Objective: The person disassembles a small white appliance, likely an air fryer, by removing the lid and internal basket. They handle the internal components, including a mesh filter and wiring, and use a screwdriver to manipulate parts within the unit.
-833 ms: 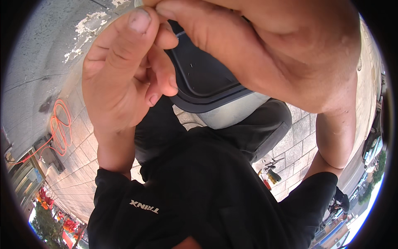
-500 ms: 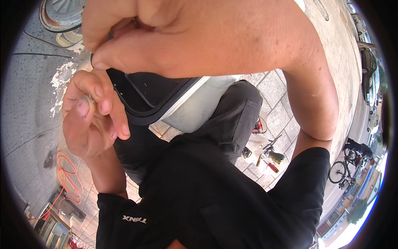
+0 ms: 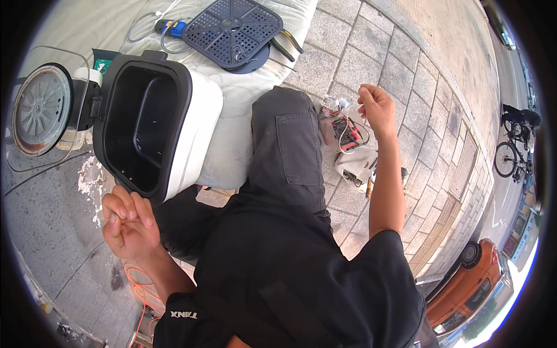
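My left hand [image 3: 130, 223] is raised at the near edge of a white appliance [image 3: 194, 136] with a black tub-like inside [image 3: 136, 124]. Its fingers are curled toward the thumb, and whatever they pinch is too small to make out. Small bits lie in the tub. On the right, my right hand [image 3: 378, 113] hovers above the paving with fingertips pressed together; anything between them cannot be made out. Close by its fingers are a white cable [image 3: 346, 124] and a red-and-black tool [image 3: 348, 134]; whether the hand touches the cable is unclear.
A dark perforated plate [image 3: 217, 35] lies on the pale cover, with black-and-yellow handles [image 3: 284, 46] beside it. A round metal disc [image 3: 42, 110] stands far left, partly behind a clear panel. Tools rest on a white cloth [image 3: 358, 162]. An orange hose [image 3: 139, 284] coils at lower left.
My right hand has swung from close above the appliance out to the right, over the paving. My left hand stays raised near the tub, its fingers drawn in. The view has shifted, uncovering the appliance.
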A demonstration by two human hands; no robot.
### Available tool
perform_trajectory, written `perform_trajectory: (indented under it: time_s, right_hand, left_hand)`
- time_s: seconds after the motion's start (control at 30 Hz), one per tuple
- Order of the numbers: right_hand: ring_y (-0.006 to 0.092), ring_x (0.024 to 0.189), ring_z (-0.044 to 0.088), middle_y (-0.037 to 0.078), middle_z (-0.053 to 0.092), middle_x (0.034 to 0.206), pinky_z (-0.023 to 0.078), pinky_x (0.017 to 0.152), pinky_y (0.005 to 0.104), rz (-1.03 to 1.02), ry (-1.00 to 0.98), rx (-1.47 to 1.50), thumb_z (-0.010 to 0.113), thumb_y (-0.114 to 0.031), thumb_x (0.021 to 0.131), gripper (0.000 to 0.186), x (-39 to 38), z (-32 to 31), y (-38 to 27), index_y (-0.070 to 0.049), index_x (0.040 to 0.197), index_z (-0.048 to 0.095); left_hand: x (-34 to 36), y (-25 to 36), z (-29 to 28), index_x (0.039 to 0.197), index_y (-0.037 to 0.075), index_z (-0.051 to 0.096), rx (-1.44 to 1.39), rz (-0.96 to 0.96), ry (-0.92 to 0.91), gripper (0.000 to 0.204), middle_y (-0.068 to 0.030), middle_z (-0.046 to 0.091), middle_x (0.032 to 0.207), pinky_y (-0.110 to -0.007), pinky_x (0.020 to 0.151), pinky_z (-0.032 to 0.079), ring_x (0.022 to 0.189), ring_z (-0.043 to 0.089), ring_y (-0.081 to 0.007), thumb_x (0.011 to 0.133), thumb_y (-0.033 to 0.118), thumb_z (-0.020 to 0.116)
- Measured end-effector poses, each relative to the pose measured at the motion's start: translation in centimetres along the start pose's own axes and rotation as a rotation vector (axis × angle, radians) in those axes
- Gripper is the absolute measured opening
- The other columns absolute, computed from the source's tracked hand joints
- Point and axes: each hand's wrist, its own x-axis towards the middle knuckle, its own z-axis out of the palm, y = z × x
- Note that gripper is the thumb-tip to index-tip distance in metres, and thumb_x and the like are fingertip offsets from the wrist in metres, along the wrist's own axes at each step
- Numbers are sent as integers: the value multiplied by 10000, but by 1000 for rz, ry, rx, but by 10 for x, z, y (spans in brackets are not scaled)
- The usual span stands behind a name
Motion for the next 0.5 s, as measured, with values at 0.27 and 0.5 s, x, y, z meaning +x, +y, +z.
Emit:
perform_trajectory:
  time_s: [0.27, 0.5]
  right_hand:
    - [81, 616, 604, 53, 686, 837, 485, 529, 249, 207, 248, 244, 646, -246, 1037, 354, -84, -34, 110, 43, 1239, 686]
    - [68, 606, 582, 35, 648, 817, 465, 516, 224, -17, 447, 401, 635, -228, 1057, 355, -105, -72, 87, 49, 1279, 636]
  left_hand:
    - [17, -18, 42, 998, 14, 573, -8, -35, -85, 252, -70, 485, 853, -269, 495, 423, 578, 464, -153, 1102, 227, 488]
    - [16, -37, 61, 1138, -6, 630, 33, -89, -127, 230, -74, 540, 935, -241, 497, 467, 606, 514, -132, 1098, 203, 544]
